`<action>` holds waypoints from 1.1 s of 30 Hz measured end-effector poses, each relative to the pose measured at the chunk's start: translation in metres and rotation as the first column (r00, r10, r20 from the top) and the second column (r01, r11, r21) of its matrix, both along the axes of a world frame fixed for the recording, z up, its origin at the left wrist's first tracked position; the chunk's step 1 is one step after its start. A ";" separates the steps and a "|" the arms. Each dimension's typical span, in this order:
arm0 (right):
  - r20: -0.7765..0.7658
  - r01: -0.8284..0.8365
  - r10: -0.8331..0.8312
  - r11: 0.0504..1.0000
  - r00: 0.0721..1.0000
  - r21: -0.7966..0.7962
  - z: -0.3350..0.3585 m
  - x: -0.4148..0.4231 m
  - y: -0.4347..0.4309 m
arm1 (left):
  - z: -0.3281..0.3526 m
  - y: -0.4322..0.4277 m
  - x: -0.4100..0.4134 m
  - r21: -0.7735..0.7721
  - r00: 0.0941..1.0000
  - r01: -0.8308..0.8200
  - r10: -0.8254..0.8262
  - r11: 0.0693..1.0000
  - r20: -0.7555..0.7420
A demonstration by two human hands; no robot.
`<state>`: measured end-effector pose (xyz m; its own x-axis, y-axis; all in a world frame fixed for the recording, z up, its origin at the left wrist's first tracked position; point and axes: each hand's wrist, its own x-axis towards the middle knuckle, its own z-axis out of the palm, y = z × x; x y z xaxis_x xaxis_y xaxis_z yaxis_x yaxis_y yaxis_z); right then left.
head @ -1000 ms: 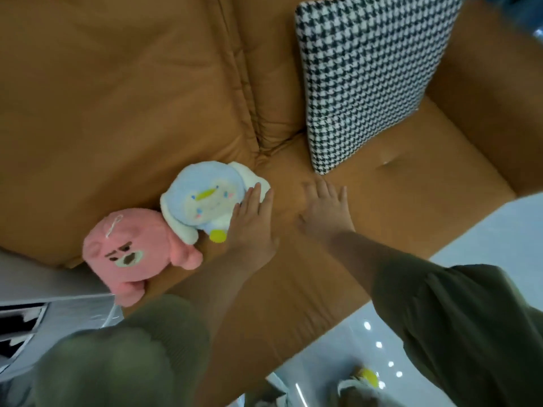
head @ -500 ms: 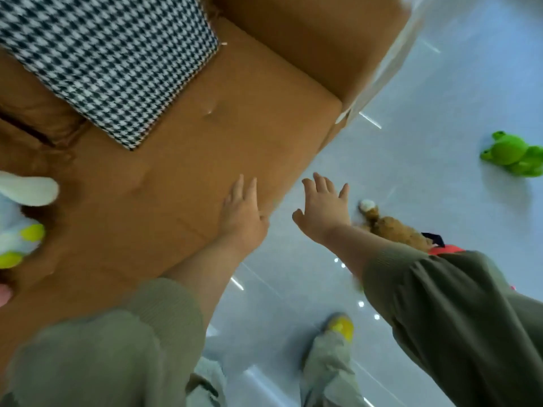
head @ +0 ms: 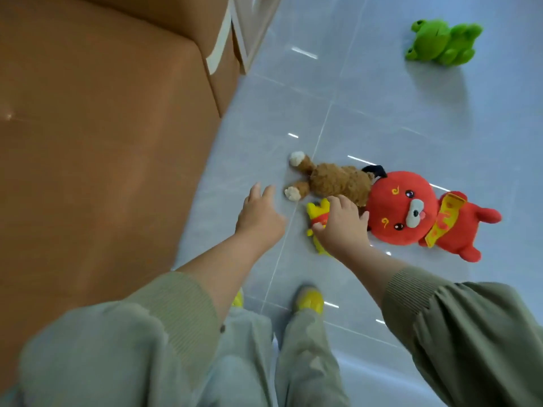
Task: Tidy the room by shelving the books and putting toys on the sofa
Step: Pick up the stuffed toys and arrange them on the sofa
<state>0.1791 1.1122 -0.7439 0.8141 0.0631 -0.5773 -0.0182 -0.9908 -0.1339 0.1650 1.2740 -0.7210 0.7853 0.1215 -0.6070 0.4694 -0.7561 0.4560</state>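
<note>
The glossy floor tiles (head: 396, 118) are a pale grey-blue, cut by thin light grout lines (head: 321, 133), one of them running down toward the feet. Short white streaks of reflected light (head: 305, 52) dot the sheen. At the top edge a white panel (head: 255, 27) stands upright on the tiles. Lower down, a yellow right shoe (head: 310, 301) shows plainly and a yellow left shoe (head: 238, 299) is mostly hidden. Both stick out from blurred grey-green trousers (head: 305, 365).
</note>
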 end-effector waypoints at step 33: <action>0.334 -0.120 -0.034 0.895 0.942 0.429 -0.324 0.105 -0.096 | -0.382 -0.061 0.080 -0.025 0.802 0.585 -0.573 0.811 0.172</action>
